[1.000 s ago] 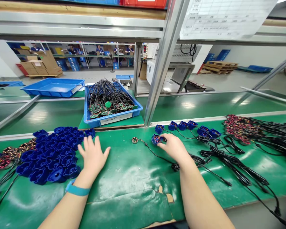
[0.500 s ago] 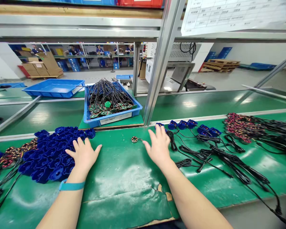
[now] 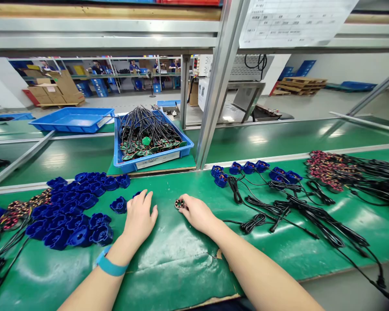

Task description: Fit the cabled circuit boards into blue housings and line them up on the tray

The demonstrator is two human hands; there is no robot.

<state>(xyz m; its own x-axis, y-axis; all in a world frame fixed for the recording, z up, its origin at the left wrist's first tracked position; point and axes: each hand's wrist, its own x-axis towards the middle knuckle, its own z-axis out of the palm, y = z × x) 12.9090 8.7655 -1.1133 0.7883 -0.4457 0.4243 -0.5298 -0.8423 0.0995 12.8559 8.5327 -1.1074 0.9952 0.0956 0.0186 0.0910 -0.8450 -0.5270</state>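
My right hand (image 3: 197, 213) pinches a small round part with a ring of copper-coloured coils (image 3: 179, 203), like a motor stator, low over the green mat. To its left, my left hand (image 3: 138, 219) reaches across the mat with fingers stretched and thumb apart. A blue plastic housing (image 3: 136, 194) shows partly behind those fingers; whether they touch it is hidden. Just left of that hand sits another blue housing (image 3: 118, 205). Many more blue housings (image 3: 71, 207) are grouped further left.
Housings with coil parts and cables (image 3: 249, 167) line the back right, near bundled black cables (image 3: 298, 211) and a pile of coil parts (image 3: 330, 170). A blue tray (image 3: 186, 151) of wired circuit boards stands behind the mat, beside a metal post (image 3: 214, 95). Coil parts (image 3: 29, 203) lie far left.
My right hand has come down and left and taken hold of the round coil part. My left hand has moved right, away from the grouped housings, and two housings now lie apart near it.
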